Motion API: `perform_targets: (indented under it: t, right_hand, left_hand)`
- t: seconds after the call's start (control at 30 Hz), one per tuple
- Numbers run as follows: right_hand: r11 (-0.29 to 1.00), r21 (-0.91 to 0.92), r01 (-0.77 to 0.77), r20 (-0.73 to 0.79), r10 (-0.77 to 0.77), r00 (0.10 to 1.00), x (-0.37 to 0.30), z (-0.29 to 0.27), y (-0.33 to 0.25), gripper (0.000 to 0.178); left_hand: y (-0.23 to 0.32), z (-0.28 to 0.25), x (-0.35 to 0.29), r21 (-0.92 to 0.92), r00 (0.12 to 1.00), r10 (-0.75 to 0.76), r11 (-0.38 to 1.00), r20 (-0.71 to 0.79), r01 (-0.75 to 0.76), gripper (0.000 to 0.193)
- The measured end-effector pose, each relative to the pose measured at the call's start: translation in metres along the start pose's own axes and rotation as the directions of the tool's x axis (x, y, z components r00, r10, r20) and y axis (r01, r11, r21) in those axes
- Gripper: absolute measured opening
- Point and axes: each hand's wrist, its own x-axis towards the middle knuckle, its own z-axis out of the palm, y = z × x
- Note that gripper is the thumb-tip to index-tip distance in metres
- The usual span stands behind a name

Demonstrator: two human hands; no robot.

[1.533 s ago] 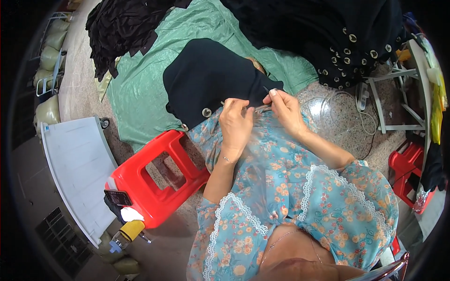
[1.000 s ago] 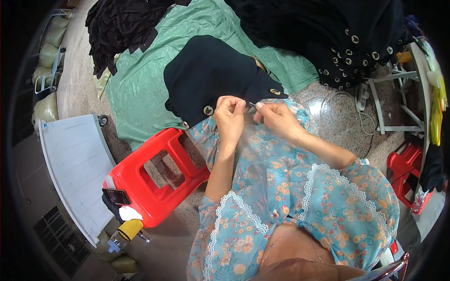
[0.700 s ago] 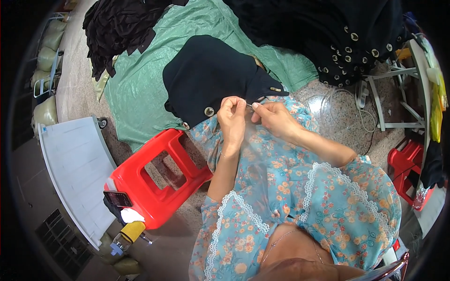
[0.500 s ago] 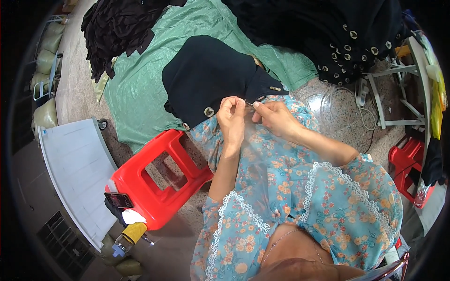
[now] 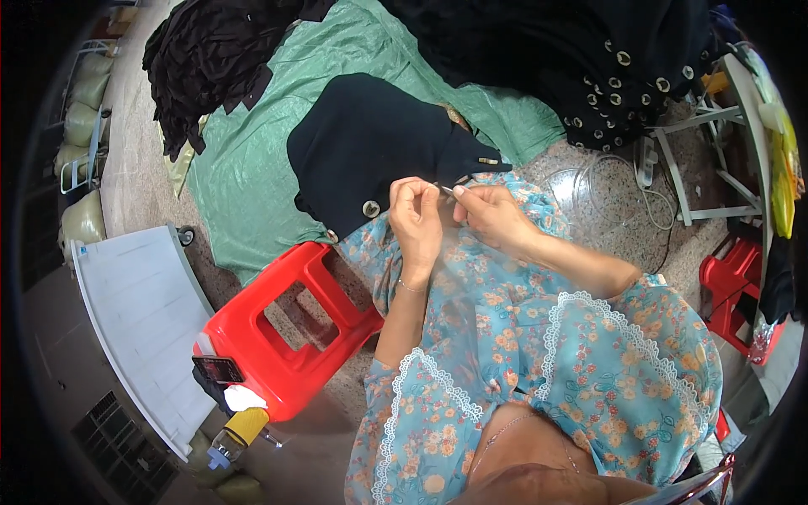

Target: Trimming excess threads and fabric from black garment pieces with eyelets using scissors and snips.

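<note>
Over my lap lies a black garment (image 5: pixel 366 139), with a large gold-rimmed button (image 5: pixel 371 209) near its lower edge and a small gold bar-shaped piece (image 5: pixel 488 160) on its right part. My left hand (image 5: pixel 415 220) is closed in a pinch at the garment's near edge; what its fingertips hold is too small to make out. Close beside it, my right hand (image 5: pixel 491 217) grips a thin, silvery, pointed tool (image 5: pixel 446 189) between thumb and fingers. The tool's tip reaches the left fingertips. Most of the tool is hidden in the right hand.
A red plastic stool (image 5: pixel 282 337) stands at my left, with a phone (image 5: pixel 217 369) and a yellow-wrapped bottle (image 5: pixel 240 431) by it. Green sheeting (image 5: pixel 231 185) covers floor ahead. Black cloth (image 5: pixel 206 63) and a black garment pile with buttons (image 5: pixel 581 59) lie beyond. Right: a white-legged table (image 5: pixel 673 181).
The view has shifted slightly, so the surroundings sit a little differently. Both hands stay close together at the garment's edge, with only small finger movement.
</note>
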Motion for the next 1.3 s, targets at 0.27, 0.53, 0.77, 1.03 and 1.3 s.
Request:
perform_targets:
  t: [0.27, 0.53, 0.77, 1.03, 1.3]
  right_hand:
    - [0.901, 0.260, 0.347, -0.434, -0.212, 0.875, 0.003, -0.058, -0.002, 0.044]
    - [0.965, 0.181, 0.191, -0.429, -0.097, 0.898, 0.027, -0.081, 0.007, 0.019]
    - [0.967, 0.250, 0.053, -0.192, -0.004, 0.981, 0.027, -0.083, 0.002, 0.026]
    - [0.951, 0.136, 0.279, -0.134, -0.261, 0.956, 0.013, -0.072, -0.008, 0.019]
    - [0.919, 0.272, 0.284, -0.079, -0.273, 0.959, 0.014, -0.053, -0.009, 0.021]
  left_hand:
    - [0.024, -0.009, 0.019, 0.615, 0.829, 0.459, 0.565, 0.320, -0.550, 0.022]
    - [0.030, -0.057, 0.022, 0.427, 0.750, 0.494, 0.619, 0.441, -0.659, 0.016]
    - [0.020, -0.050, 0.025, 0.581, 0.793, 0.229, 0.573, 0.564, -0.578, 0.013]
    - [0.077, -0.014, 0.024, 0.348, 0.894, 0.289, 0.845, 0.341, -0.406, 0.042]
    - [0.044, 0.016, 0.007, 0.266, 0.907, 0.248, 0.900, 0.339, -0.346, 0.032]
